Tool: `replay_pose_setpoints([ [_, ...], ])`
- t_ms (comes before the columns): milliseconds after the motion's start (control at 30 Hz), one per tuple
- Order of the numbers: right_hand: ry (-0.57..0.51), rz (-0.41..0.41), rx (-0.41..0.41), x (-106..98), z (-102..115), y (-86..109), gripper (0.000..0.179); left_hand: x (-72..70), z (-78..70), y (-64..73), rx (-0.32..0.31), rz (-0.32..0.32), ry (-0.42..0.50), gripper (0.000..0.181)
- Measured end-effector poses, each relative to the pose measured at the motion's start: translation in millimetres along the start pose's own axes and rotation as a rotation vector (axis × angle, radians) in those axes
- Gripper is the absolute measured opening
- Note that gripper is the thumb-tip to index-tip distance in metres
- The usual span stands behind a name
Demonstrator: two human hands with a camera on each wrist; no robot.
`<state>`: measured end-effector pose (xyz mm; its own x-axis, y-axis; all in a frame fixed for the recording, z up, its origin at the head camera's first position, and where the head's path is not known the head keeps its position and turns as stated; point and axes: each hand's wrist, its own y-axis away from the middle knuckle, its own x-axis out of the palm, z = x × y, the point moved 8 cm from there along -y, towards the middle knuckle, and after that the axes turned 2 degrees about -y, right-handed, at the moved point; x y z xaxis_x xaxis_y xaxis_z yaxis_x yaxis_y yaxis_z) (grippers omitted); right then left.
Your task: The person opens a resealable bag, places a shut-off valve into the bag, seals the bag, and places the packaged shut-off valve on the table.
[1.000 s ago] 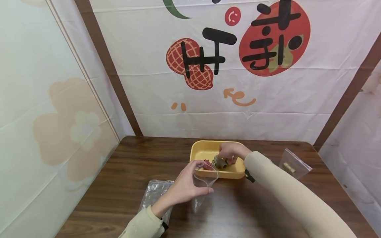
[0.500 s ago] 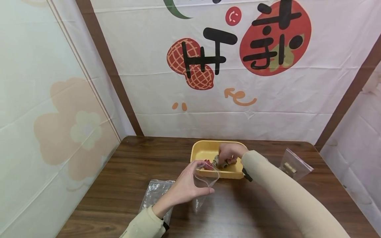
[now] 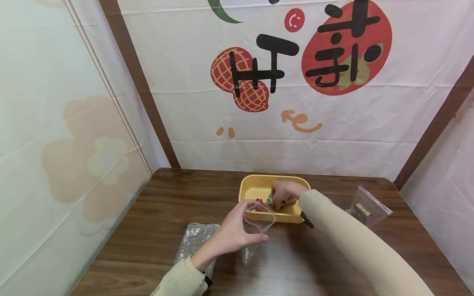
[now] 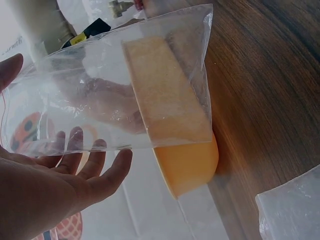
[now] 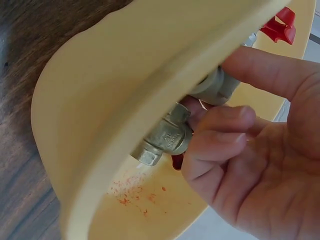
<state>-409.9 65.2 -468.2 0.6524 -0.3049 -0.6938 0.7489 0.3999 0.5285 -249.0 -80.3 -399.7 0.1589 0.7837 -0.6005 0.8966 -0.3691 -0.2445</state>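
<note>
My left hand [image 3: 235, 230] holds a clear zip bag [image 4: 170, 85] by its mouth, which is spread wide between thumb and fingers. The bag hangs in front of the yellow tray [image 3: 255, 177]. Inside that tray, my right hand [image 3: 286, 193] grips a metal valve [image 5: 217, 87] between thumb and fingers. A second metal valve [image 5: 167, 135] lies just beside those fingers, with a bit of red showing behind it. One red handle [image 5: 282, 27] sticks out past the thumb. The tray's wall hides part of the held valve in the right wrist view.
To the right on the wooden table [image 3: 159, 205] lies a zip bag [image 3: 375, 209] with a brass-coloured fitting [image 3: 363, 209] inside. Another clear bag [image 3: 194, 240] lies flat by the left forearm. A printed cloth [image 3: 259, 152] hangs behind the table.
My right hand has shifted slightly left and lower in the tray, its fingers now round a valve. The left hand keeps the bag spread in nearly the same place.
</note>
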Motion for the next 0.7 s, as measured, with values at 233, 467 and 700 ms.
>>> replay_pose_setpoints([
  [233, 0.076, -0.045, 0.016, -2, 1, -1.9, 0.018, 1.0, -0.4, -0.7, 0.013, -0.001, 0.022, 0.079],
  [467, 0.070, -0.011, -0.045, -6, -1, -2.9, 0.023, 1.6, -0.7, -1.8, 0.014, 0.001, 0.015, 0.078],
  [700, 0.022, -0.022, -0.070, -14, 0, 2.4, 0.019, 0.8, -1.8, -2.5, 0.035, -0.004, 0.031, 0.076],
])
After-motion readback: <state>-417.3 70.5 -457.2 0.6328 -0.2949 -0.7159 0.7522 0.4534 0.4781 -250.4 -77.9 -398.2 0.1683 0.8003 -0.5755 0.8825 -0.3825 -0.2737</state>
